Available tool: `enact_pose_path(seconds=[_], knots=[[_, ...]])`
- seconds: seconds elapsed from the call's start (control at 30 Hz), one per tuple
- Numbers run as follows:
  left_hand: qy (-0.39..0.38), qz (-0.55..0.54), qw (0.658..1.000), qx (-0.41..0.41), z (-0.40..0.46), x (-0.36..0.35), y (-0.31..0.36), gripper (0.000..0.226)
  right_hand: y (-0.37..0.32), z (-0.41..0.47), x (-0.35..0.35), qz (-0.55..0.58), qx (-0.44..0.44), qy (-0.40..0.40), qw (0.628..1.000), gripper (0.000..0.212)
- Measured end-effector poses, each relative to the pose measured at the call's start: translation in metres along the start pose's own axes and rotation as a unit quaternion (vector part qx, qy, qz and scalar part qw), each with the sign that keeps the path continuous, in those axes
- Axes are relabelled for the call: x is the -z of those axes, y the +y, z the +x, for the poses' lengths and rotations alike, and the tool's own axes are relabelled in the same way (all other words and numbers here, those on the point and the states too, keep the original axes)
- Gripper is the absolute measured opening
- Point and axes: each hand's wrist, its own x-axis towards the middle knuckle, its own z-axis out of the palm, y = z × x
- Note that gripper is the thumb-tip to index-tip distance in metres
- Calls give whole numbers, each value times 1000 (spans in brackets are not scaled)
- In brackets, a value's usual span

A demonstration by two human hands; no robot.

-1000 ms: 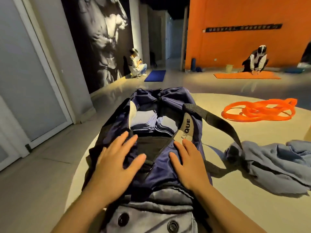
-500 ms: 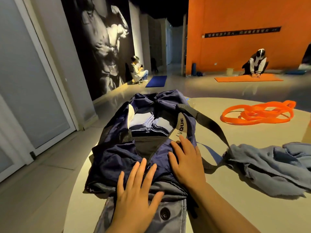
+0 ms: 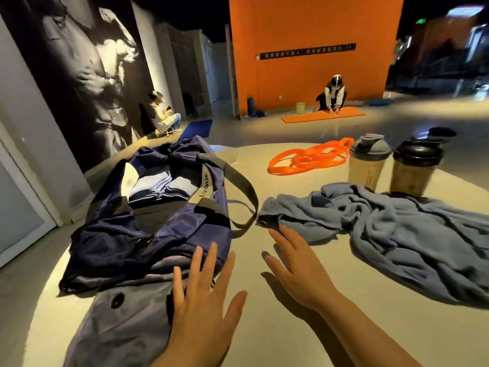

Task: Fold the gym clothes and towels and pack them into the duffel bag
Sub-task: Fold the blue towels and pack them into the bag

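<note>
head | right hand fingers near towel | duffel bag left

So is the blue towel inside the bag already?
No, the blue towel lies crumpled on the table, beside the open duffel bag.

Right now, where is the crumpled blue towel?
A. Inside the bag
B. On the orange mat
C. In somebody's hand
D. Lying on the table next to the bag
D: the blue towel lies crumpled on the table, to the right of the open bag, and the right hand is open near its edge, not holding it.
</note>
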Motion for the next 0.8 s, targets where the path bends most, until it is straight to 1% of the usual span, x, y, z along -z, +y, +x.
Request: enact_pose_path(seconds=[0.07, 0.13, 0.2, 0.27, 0.3, 0.33, 0.37, 0.4, 0.47, 0.53, 0.63, 0.7, 0.8], knots=[[13, -5, 998, -64, 4, -8, 39, 62, 18, -22, 18, 3, -23, 22, 999, 57], [-13, -19, 996, -90, 15, -12, 77, 64, 36, -46, 35, -31, -45, 33, 998, 57], [-28, -25, 991, -130, 30, -14, 111, 65, 55, -70, 49, -84, -57, 34, 994, 61], [-35, -22, 987, -156, 43, -20, 139, 63, 78, -90, 62, -176, -60, 53, 981, 66], [-44, -38, 984, -168, 48, -21, 150, 64, 89, -97, 70, -211, -76, 57, 973, 64], [-34, -48, 982, -181, 54, -23, 160, 66, 98, -104, 79, -240, -100, 68, 963, 62], [-30, -53, 980, -192, 60, -26, 167, 69, 107, -108, 86, -256, -128, 77, 955, 63], [-23, -54, 979, -196, 68, -31, 171, 74, 113, -110, 91, -247, -156, 70, 954, 69], [-28, -66, 983, -168, 90, -37, 174, 73, 123, -110, 93, -213, -194, 65, 955, 84], [-33, -72, 989, -126, 111, -40, 174, 64, 125, -106, 93, -210, -216, 52, 952, 89], [-47, -76, 994, -65, 131, -46, 170, 64, 120, -105, 91, -209, -225, 61, 950, 88], [-30, -76, 996, -39, 139, -47, 168, 65, 121, -106, 91, -211, -226, 74, 948, 85], [-2, -113, 993, -17, 149, -44, 166, 63, 120, -106, 91, -214, -226, 85, 947, 78]])
